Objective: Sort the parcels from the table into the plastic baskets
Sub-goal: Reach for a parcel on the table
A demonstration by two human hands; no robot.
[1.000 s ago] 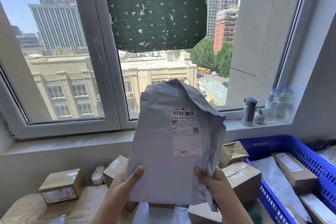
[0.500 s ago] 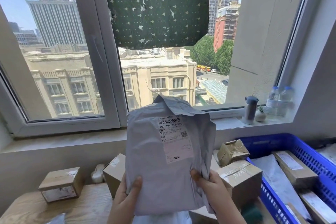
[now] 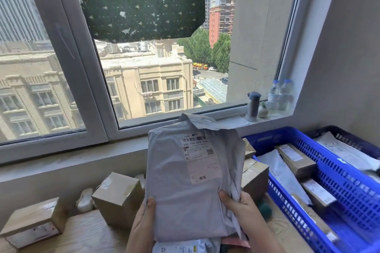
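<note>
On the grey mailer (image 3: 174,187), label (image 3: 200,159) reads 100-10A-D03-116, D03, perhaps 淘宝.

I face a wide window (image 3: 30,72) in a pale grey frame (image 3: 82,80), with bright daylight coming through. A dark green speckled sheet (image 3: 139,0) covers the upper pane. Outside are a beige building (image 3: 148,76), trees (image 3: 207,47) and towers. At the sill's (image 3: 277,115) right end stand a flask (image 3: 253,107), a small pot (image 3: 263,111) and two water bottles (image 3: 274,94). A pale wall (image 3: 339,57) stands on my right. The worktop (image 3: 86,232) is light wood.

The wooden table (image 3: 86,232) carries a low cardboard box (image 3: 35,220) at left — a taller box (image 3: 118,197) beside it.
</note>
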